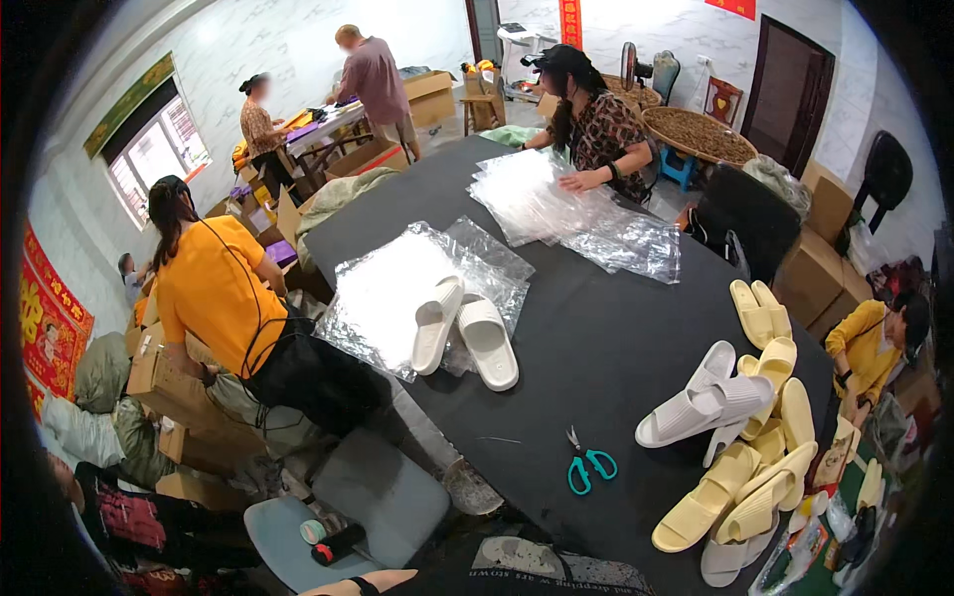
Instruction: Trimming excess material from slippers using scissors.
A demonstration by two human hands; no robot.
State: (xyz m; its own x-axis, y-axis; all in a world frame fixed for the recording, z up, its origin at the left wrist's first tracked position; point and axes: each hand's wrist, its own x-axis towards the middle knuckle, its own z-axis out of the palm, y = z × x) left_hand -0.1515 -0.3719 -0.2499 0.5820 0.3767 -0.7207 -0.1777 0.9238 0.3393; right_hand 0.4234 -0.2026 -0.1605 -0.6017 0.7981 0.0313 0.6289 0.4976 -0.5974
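Neither of my hands shows. A bit of my left arm point(390, 579) with a black band enters at the lower edge, beside my dark shirt point(497, 568). Ahead lies a black-covered table point(556, 338). A pair of white slippers point(487, 343) rests on a stack of clear plastic bags point(383, 298). Teal-handled scissors point(590, 467) lie nearer to me, blades slightly apart, beside a thin strip point(497, 439). On the right is a heap of pale yellow slippers point(696, 502) with light grey slippers point(696, 412) among them.
Across the table a person in a cap point(586, 129) touches another pile of clear bags point(556, 204). A person in orange point(219, 288) stands at the left by cardboard boxes point(174, 382). A grey chair point(373, 497) is at my left. Someone in yellow point(865, 348) is at the right.
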